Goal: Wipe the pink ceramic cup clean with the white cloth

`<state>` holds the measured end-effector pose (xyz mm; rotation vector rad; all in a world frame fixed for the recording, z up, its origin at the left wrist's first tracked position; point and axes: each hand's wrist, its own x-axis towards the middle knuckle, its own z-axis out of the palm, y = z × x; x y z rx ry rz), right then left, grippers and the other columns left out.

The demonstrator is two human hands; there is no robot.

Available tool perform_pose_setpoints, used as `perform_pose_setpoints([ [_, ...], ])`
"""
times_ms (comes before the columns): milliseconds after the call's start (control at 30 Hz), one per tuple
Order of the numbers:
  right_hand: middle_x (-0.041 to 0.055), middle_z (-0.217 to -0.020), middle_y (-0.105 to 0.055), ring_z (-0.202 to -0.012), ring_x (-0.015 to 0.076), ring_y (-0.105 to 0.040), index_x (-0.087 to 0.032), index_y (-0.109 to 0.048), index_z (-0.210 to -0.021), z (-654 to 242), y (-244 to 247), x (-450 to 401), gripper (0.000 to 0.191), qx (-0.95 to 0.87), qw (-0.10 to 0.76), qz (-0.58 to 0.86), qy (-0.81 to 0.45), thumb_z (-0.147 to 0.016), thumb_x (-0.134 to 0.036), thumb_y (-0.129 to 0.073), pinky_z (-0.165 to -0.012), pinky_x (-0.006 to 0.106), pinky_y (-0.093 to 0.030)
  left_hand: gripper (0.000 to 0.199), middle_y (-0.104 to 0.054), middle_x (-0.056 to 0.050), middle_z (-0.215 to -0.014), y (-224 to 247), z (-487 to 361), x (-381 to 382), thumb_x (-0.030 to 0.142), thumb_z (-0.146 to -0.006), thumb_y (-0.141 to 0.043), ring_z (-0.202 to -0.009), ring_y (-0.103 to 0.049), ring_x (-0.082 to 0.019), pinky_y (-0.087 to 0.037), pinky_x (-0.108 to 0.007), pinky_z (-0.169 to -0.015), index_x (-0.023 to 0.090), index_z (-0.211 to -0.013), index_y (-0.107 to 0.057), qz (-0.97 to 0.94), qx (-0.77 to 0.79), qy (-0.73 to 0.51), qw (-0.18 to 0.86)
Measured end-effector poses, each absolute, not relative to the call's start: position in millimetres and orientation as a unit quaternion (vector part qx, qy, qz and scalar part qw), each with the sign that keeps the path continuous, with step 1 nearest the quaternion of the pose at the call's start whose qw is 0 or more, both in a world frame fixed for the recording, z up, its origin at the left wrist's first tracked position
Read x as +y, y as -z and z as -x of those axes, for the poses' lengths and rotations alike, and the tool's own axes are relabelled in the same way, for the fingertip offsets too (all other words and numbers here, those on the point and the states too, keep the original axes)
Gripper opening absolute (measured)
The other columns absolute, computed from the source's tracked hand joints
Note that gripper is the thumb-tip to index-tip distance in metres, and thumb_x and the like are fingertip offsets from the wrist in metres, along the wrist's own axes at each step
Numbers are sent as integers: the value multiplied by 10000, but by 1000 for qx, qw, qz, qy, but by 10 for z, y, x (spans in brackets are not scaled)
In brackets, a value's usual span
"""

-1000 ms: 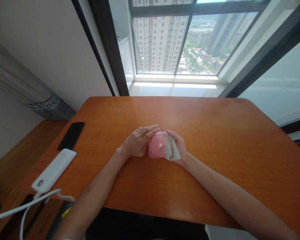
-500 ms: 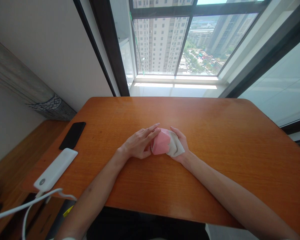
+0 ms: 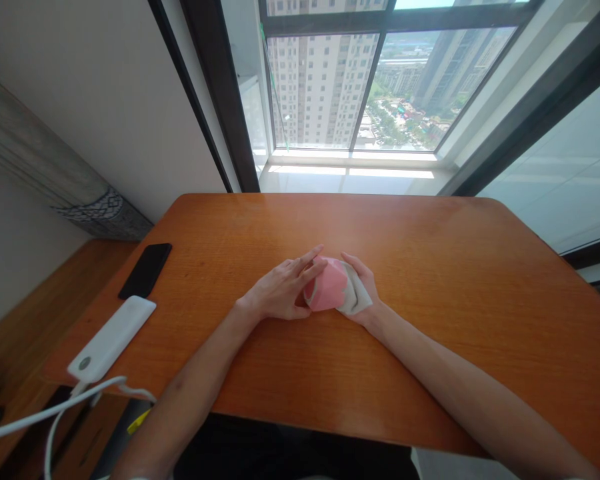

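Note:
A rounded pink object (image 3: 326, 287) sits between my hands just above the orange wooden table (image 3: 410, 233), and its exact kind cannot be told. My left hand (image 3: 280, 288) grips its left side, with the fingers spread over the top. My right hand (image 3: 366, 297) presses a crumpled off-white cloth (image 3: 354, 295) against its right side. The cloth covers part of the pink surface, and my right fingers are partly hidden behind the object.
A black smartphone (image 3: 145, 270) and a white power bank (image 3: 111, 340) with a white cable (image 3: 45, 415) lie at the table's left. A wall stands left, and a large window (image 3: 320, 87) overlooks tower blocks beyond the far edge.
The pink object has turned between my hands, and both hands and the object have shifted slightly right. The cloth now wraps further around its right side.

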<state>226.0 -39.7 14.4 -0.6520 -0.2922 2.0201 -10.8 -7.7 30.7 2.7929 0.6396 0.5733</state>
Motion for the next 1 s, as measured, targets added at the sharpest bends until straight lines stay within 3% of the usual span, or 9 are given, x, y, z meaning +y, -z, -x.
perform_pose_setpoints([
  [200,97,-1043,-860,-898,253,-816,-166,-737,-1212,-2237,-176,-418,391,-139,472,253,-833,-987,-481,-681,-902,360,-653,1045,-436,-249,-1711,-197,89,-41,456,-889,-828,-1395,-678,-447,-610,-595,-1104,290,-1706,-198,-945,212,-236,82],
  [400,94,-1037,-858,-876,255,-810,-184,-758,-1183,-2238,-177,-425,356,-164,472,254,-828,-978,-470,-703,-820,349,-658,993,-505,-224,-1636,-172,88,-21,535,-881,-831,-1348,-711,-415,-636,-574,-1090,291,-1659,-264,-937,204,-273,75],
  [600,73,-948,-848,-756,221,-761,-189,-777,-1038,-2234,-123,-416,290,-165,487,266,-815,-984,-464,-704,-736,322,-630,1078,-562,-217,-1568,-153,85,-12,539,-793,-892,-1329,-720,-420,-650,-560,-1073,261,-1646,-294,-932,207,-283,89],
  [1000,37,-767,-789,-641,187,-692,-188,-752,-846,-2177,-144,-478,323,-181,496,291,-798,-954,-492,-758,-658,300,-578,1226,-701,-154,-1440,-220,60,-74,743,-625,-964,-1230,-777,-389,-622,-533,-1097,270,-1600,-389,-899,264,-287,200],
])
